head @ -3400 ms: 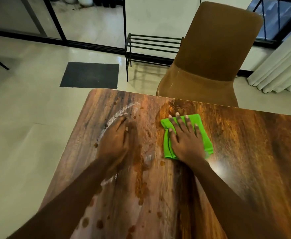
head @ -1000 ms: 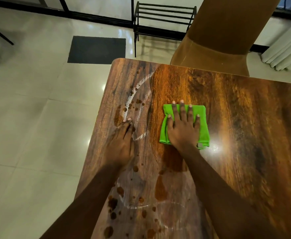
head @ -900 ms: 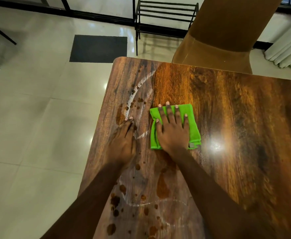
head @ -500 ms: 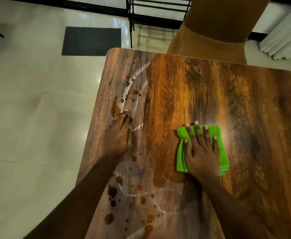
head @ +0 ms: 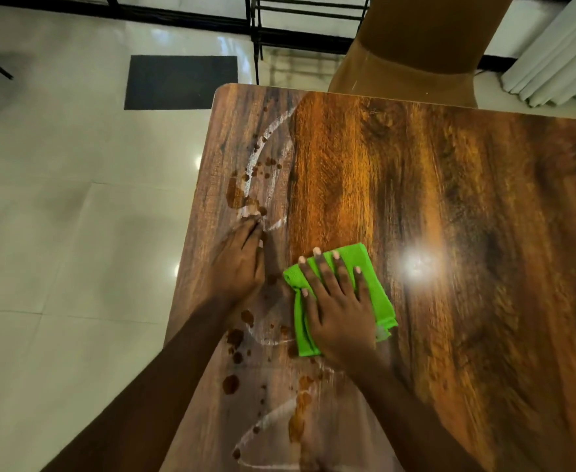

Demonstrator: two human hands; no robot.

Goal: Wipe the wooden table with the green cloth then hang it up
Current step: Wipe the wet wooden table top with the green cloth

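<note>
Right hand [head: 339, 311] lies flat, fingers spread, pressing the green cloth [head: 380, 298] onto the wooden table [head: 467, 233]; our palm hides the cloth's middle. Left hand [head: 239, 267] rests flat just beside it, brown stains [head: 235, 195] just ahead. Wood right of both hands is blurred and cut off by the frame.

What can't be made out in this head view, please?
Head view only:
- Table: right and near edges cut off by the frame; its near right part is blurred.
- Cloth: middle hidden under the right hand, as is the wood beneath.
- Stains: any under the left hand are covered by it.
- Chair: top cut off by the upper edge.
</note>
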